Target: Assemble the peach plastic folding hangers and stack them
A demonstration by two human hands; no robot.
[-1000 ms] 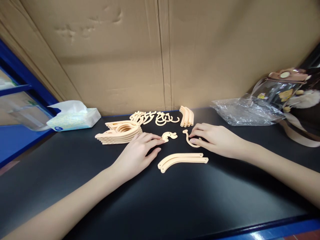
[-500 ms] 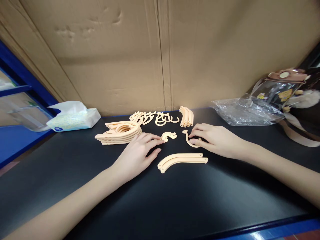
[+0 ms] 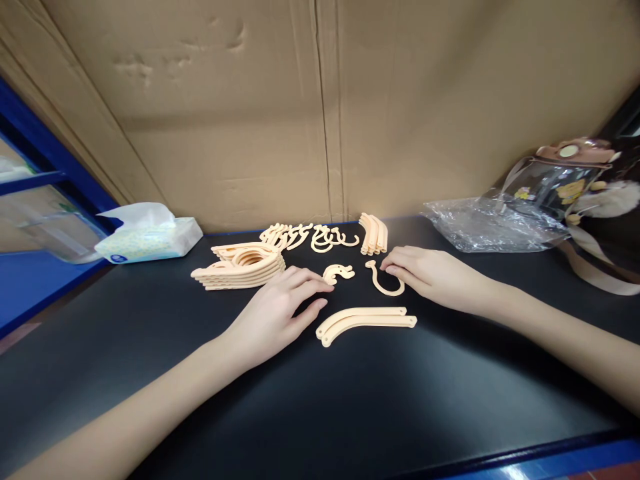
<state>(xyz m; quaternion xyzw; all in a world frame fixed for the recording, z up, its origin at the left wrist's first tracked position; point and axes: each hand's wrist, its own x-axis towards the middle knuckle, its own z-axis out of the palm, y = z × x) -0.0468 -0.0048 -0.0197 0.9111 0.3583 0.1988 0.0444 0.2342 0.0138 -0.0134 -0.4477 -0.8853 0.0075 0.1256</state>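
Shifted since half a second ago: right grip [image 3: 425,279], thumb drawn up off the curve of the hook [image 3: 385,292] and in close to the fingers; left grip [image 3: 275,310], slid slightly rightward and down.

Lies flat on the desk [image 3: 350,413], that pale peach hook, right of and just below frame centre: slender, smooth, knobbed at the upper left end, rounding at the bottom and rising again at the right. Nearer the centre, in the same colour, a small curved piece [image 3: 337,269], thicker, arched, with dark spots. Lower down, a pair of long arms [image 3: 373,321], side by side, bent toward the left, holed at the ends.

Sits just left of and below the right fingertips, the hook; fingertips bunched close together over its opening, but cannot tell whether touching it or pinched fully. On the left, thumb and index finger apart, just beside the small curved piece; cannot tell about contact.
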